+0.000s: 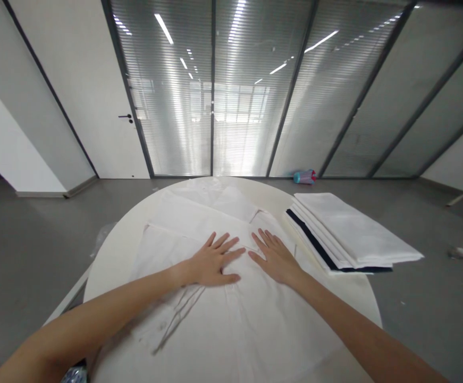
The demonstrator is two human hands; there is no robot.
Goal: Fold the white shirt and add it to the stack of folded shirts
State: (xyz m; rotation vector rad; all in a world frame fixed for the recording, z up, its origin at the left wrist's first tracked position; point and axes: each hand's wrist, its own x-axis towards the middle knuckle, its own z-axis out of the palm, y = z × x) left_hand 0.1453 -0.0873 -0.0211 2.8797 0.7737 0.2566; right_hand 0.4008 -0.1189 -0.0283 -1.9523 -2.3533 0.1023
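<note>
My left hand (215,260) and my right hand (275,258) lie flat on a thin white garment (215,223), fingers spread and holding nothing. The hands are a little apart near the middle of the cloth. Grey marks or a shadow (179,314) run across the cloth just below my left wrist. The garment is spread over most of a round white table (359,298). To the right of my right hand sits a stack of folded white garments (346,234) with dark navy edging, close to the spread cloth.
A teal and pink cylindrical object (304,177) lies on the grey floor (27,255) beyond the table. Behind it stands a glass partition with blinds (239,106) and a white door (95,106). White strips lie on the floor at right.
</note>
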